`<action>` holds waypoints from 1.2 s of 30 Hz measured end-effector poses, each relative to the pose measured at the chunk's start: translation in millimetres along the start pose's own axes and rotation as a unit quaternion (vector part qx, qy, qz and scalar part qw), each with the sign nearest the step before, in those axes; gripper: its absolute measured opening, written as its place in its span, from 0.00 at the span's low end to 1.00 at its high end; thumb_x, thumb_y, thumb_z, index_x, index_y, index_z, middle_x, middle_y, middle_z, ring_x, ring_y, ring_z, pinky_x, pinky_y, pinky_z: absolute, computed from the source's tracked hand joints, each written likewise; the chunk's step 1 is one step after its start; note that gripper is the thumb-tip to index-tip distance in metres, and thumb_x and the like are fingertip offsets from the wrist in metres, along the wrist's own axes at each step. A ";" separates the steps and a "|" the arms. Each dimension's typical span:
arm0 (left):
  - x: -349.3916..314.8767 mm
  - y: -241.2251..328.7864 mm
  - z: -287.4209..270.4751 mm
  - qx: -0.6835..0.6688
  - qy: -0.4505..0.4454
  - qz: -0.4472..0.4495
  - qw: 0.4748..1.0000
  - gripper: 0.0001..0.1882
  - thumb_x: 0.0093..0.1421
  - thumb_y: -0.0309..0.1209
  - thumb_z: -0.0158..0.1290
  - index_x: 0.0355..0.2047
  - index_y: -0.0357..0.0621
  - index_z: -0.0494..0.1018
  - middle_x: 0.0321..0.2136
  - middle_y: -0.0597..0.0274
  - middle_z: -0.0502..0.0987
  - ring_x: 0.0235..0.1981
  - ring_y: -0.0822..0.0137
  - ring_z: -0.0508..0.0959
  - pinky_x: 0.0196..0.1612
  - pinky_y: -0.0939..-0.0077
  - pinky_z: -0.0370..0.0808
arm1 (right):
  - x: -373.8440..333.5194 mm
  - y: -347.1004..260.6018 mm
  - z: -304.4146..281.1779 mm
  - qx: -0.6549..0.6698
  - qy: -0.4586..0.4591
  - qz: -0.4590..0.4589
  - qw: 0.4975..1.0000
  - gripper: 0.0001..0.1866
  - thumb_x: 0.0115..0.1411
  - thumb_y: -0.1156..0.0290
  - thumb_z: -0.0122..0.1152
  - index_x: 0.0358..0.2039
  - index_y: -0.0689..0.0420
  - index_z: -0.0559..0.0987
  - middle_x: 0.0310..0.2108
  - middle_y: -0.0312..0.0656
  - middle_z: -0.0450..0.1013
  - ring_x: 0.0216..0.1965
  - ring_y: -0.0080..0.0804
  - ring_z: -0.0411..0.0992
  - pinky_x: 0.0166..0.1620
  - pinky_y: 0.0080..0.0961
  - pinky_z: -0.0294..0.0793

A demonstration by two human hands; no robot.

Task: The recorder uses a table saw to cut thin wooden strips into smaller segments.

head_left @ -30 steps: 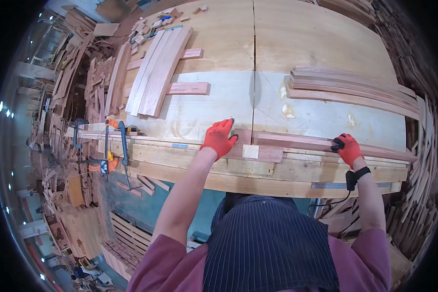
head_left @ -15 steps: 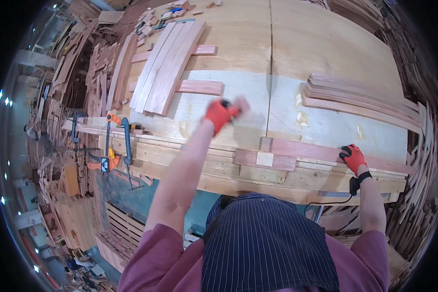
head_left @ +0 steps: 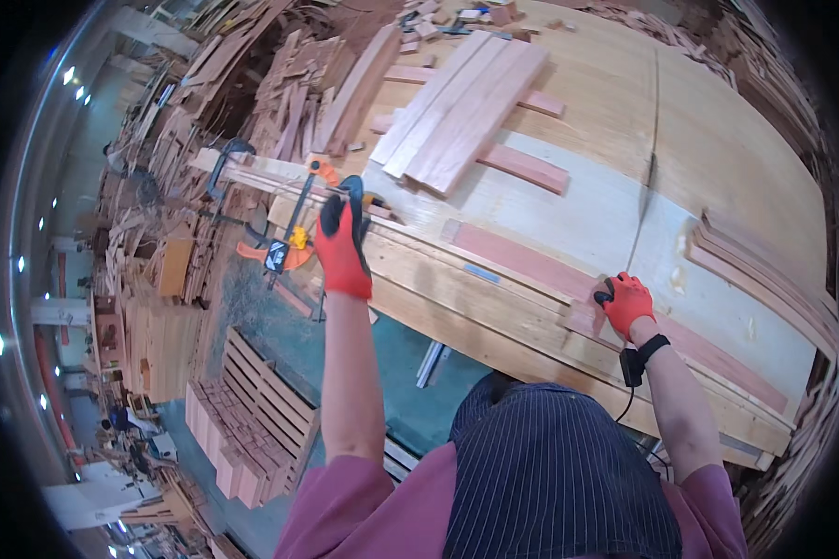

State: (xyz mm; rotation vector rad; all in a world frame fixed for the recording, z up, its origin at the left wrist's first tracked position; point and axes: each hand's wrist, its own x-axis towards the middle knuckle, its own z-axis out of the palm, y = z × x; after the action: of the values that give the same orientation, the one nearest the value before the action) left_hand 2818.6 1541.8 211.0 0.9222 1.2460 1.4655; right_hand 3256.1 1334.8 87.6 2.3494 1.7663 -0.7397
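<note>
Plank (head_left: 527,255) now lies farther left, nearer the orange bar clamp (head_left: 298,212), right hand (head_left: 625,300) curled gripping it, left hand (head_left: 345,252) by the clamp, grip unclear.

Your left hand (head_left: 345,252) has swung over to the nearer blue clamp (head_left: 353,186). A reddish board (head_left: 522,253) now reaches well left of the dark seam (head_left: 656,102); your right hand (head_left: 628,303) has come left too.
</note>
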 end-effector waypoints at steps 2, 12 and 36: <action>-25.9 -20.5 -64.9 0.010 0.077 -0.043 0.996 0.28 0.71 0.32 0.56 0.67 0.38 0.64 0.57 0.56 0.75 0.55 0.62 0.78 0.54 0.62 0.78 | 11.5 -33.4 -4.3 -0.005 -0.002 -0.010 1.000 0.21 0.61 0.59 0.67 0.52 0.54 0.80 0.55 0.45 0.73 0.59 0.44 0.71 0.60 0.42 0.73; -105.0 -62.8 -207.5 0.016 0.233 -0.141 0.962 0.32 0.69 0.35 0.58 0.70 0.44 0.61 0.60 0.56 0.75 0.55 0.58 0.78 0.53 0.56 0.77 | 54.6 -116.0 8.9 -0.026 0.012 -0.013 0.999 0.21 0.60 0.57 0.69 0.51 0.53 0.81 0.55 0.44 0.74 0.59 0.44 0.71 0.59 0.43 0.73; -88.5 -127.3 142.5 0.592 -0.595 0.263 0.476 0.54 0.52 0.52 0.70 0.71 0.38 0.58 0.66 0.46 0.64 0.69 0.47 0.61 0.73 0.47 0.52 | -161.2 125.1 -33.6 0.016 0.089 0.135 0.987 0.53 0.49 0.46 0.77 0.70 0.56 0.64 0.70 0.52 0.61 0.72 0.52 0.56 0.73 0.47 0.55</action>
State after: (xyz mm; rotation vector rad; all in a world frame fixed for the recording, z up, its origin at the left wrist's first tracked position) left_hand 3000.5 1492.9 116.7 2.7498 0.6096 -0.3274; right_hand 3349.8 1166.8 163.4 2.6761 1.4583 -0.5366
